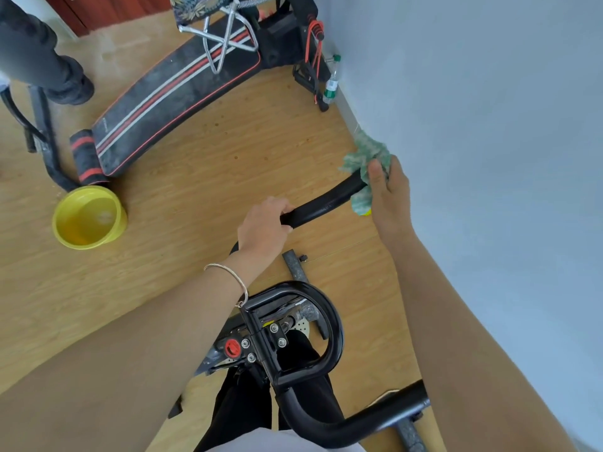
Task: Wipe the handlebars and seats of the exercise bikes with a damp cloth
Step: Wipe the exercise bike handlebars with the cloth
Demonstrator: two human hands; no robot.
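Gripping the far handlebar (326,199) of an exercise bike w/ both hands, a person stands over the bike, seen from above. The handlebar is a black padded bar running from mid-frame up & right toward a pale blue wall (489,125).

L hand (264,228) is wrapped round the near part of the bar, fingers curled over it. A thin silver bangle (228,275) sits on that wrist.

R hand (388,187) is at the bar's far tip, thumb & fingers pinching a green-and-white cloth (367,151) round the bar end. The cloth bunches above the thumb & a bit hangs below the bar, close to the wall; can't tell if it touches.

Nearer the person is a black D-shaped loop bar (332,334) w/ bolts & a red knob (232,346) beside it. A 2nd handlebar arm (375,415) curves out lower right.

On the wood-look floor (228,151), left & well apart from the bike, is a yellow bowl (62,223) w/ clear liquid. Just behind it a black sit-up bench (156,106) w/ red & white stripes lies diagonally, w/ a chrome-legged folding stool (222,31) at its far end. A clear bottle (332,81) w/ green cap stands by the wall. Top left: another person's dark trouser leg & shoe (71,89).
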